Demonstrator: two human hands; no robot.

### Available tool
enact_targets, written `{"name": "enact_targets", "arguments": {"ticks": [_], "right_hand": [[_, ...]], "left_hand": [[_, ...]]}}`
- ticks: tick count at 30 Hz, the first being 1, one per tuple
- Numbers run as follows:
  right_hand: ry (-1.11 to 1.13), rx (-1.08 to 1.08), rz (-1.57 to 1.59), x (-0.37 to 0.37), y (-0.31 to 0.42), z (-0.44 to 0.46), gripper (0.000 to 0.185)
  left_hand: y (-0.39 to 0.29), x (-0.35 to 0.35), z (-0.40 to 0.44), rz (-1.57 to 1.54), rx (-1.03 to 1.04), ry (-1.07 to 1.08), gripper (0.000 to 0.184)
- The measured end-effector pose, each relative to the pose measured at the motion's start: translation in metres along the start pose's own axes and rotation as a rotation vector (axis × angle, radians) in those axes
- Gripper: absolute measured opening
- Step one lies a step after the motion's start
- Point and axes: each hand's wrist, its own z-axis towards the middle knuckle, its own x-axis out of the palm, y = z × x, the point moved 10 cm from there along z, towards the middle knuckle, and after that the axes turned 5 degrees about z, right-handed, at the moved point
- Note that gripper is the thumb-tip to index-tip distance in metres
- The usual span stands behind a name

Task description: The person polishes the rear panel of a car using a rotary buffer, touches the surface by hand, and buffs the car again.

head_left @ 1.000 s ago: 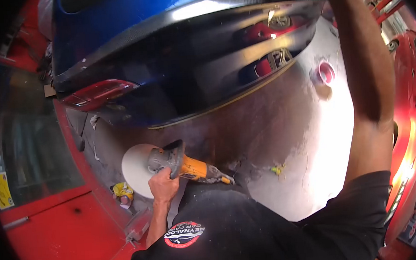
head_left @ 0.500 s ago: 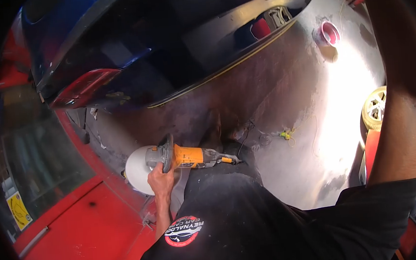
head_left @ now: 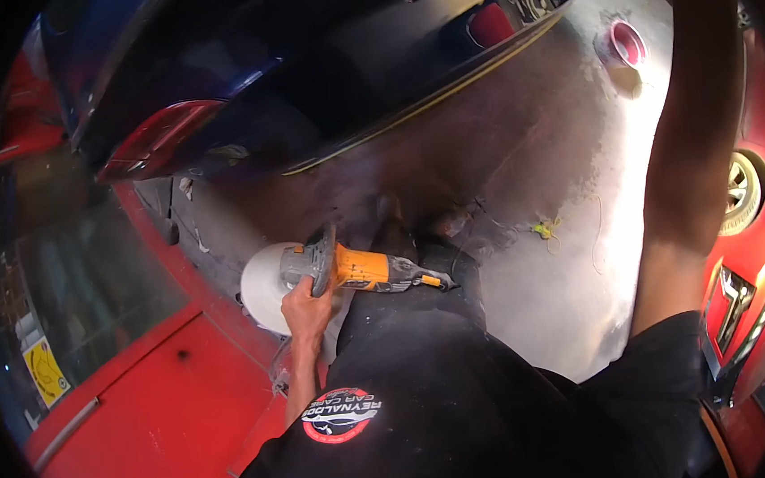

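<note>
My left hand (head_left: pixel 307 308) is closed around the side handle of an orange and grey polisher (head_left: pixel 362 267). A round white pad (head_left: pixel 265 289) sits on the tool's left end, and its rear end with the cord points right, by my dark trousers. My right arm (head_left: pixel 686 161) is raised along the right side, and its hand lies beyond the upper edge of the view. Ahead of me stands a dark blue car (head_left: pixel 299 93) with a red tail light (head_left: pixel 159 138).
A red vehicle (head_left: pixel 162 400) with dark glass stands close on my left. Another red car (head_left: pixel 754 273) is at the right. On the grey floor are a pink-rimmed bucket (head_left: pixel 626 44) and a yellow-green plug or connector (head_left: pixel 544 230) with a thin cord.
The view has shifted, bringing more of the red car at the right into sight. My raised right arm appears further left. My left hand keeps its hold on the polisher.
</note>
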Motion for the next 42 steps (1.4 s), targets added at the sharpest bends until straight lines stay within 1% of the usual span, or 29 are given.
{"name": "enact_targets", "arguments": {"ticks": [2, 3, 4, 5, 6, 7, 8, 10, 13, 14, 16, 19, 20, 23, 26, 28, 30, 31, 32, 33, 35, 37, 39, 41, 42], "right_hand": [[-0.181, 0.075, 0.085, -0.040, -0.051, -0.038, 0.048], [-0.275, 0.134, 0.077, -0.062, -0.085, -0.070, 0.049], [-0.361, 0.216, 0.014, -0.084, -0.122, -0.114, 0.049], [-0.404, 0.308, -0.150, -0.101, -0.158, -0.162, 0.050], [-0.379, 0.401, -0.309, -0.117, -0.206, -0.204, 0.052], [-0.361, 0.568, -0.374, -0.104, -0.236, -0.241, 0.036], [-0.320, 0.793, -0.447, -0.104, -0.277, -0.278, 0.039], [-0.042, 0.490, -0.697, -0.080, -0.321, -0.293, 0.037], [0.025, 0.304, -0.877, -0.047, -0.328, -0.269, 0.034], [0.009, 0.270, -0.953, -0.049, -0.334, -0.258, 0.041], [-0.024, 0.206, -1.115, -0.066, -0.356, -0.237, 0.056], [-0.032, 0.208, -1.105, -0.084, -0.402, -0.225, 0.066], [-0.016, 0.169, -1.074, -0.069, -0.412, -0.233, 0.066], [0.112, -0.001, -1.265, -0.050, -0.411, -0.294, 0.063], [0.164, 0.188, -0.974, -0.094, -0.395, -0.322, 0.064], [-0.136, 0.177, -1.060, -0.178, -0.388, -0.285, 0.069], [-0.240, 0.040, -1.165, -0.238, -0.357, -0.225, 0.077], [-0.244, 0.108, -1.186, -0.240, -0.331, -0.195, 0.085], [-0.193, 0.085, -1.107, -0.244, -0.345, -0.192, 0.085], [-0.141, 0.065, -1.030, -0.242, -0.361, -0.196, 0.084], [-0.039, -0.163, -1.069, -0.175, -0.333, -0.257, 0.085], [0.048, 0.070, -0.996, -0.123, -0.327, -0.323, 0.088], [-0.273, 0.213, -0.991, -0.111, -0.333, -0.366, 0.094], [-0.122, 0.269, -0.967, -0.053, -0.362, -0.393, 0.096], [-0.050, 0.299, -0.959, -0.032, -0.367, -0.405, 0.097]], "left_hand": [[-0.002, -0.002, 0.002, -0.010, 0.008, -0.005, 0.031], [-0.004, -0.001, 0.002, -0.017, 0.012, -0.005, 0.031], [-0.003, 0.000, 0.003, -0.016, 0.003, 0.004, 0.031], [0.000, 0.001, 0.004, -0.013, -0.003, 0.016, 0.031], [0.002, 0.002, 0.006, -0.011, -0.006, 0.029, 0.031], [0.004, 0.003, 0.008, 0.004, -0.009, 0.039, 0.033], [0.006, 0.005, 0.009, 0.021, -0.008, 0.052, 0.035], [0.010, 0.007, 0.011, 0.029, 0.011, 0.075, 0.037], [0.011, 0.003, 0.011, 0.005, 0.055, 0.082, 0.028], [0.009, 0.005, 0.011, 0.056, 0.081, 0.088, 0.029], [0.011, 0.012, 0.011, 0.036, 0.072, 0.110, 0.030], [0.014, 0.015, 0.012, 0.012, 0.041, 0.148, 0.032], [0.019, 0.016, 0.014, 0.009, 0.022, 0.157, 0.033], [0.031, 0.025, 0.012, -0.045, -0.044, 0.179, 0.032], [0.043, 0.036, 0.010, 0.004, -0.114, 0.199, 0.032], [0.046, 0.037, 0.007, -0.026, -0.166, 0.202, 0.032], [0.037, 0.032, 0.005, 0.010, -0.168, 0.209, 0.032], [0.030, 0.026, 0.006, 0.055, -0.151, 0.209, 0.032], [0.023, 0.025, 0.007, 0.098, -0.139, 0.208, 0.032], [0.015, 0.024, 0.010, 0.104, -0.133, 0.210, 0.033], [0.007, 0.021, 0.010, 0.121, -0.132, 0.220, 0.034], [0.009, 0.019, 0.008, 0.049, -0.110, 0.195, 0.034], [0.036, 0.032, 0.006, 0.011, -0.099, 0.177, 0.035], [0.054, 0.042, 0.008, 0.022, -0.084, 0.182, 0.035], [0.056, 0.043, 0.010, 0.116, -0.067, 0.194, 0.036]]}}
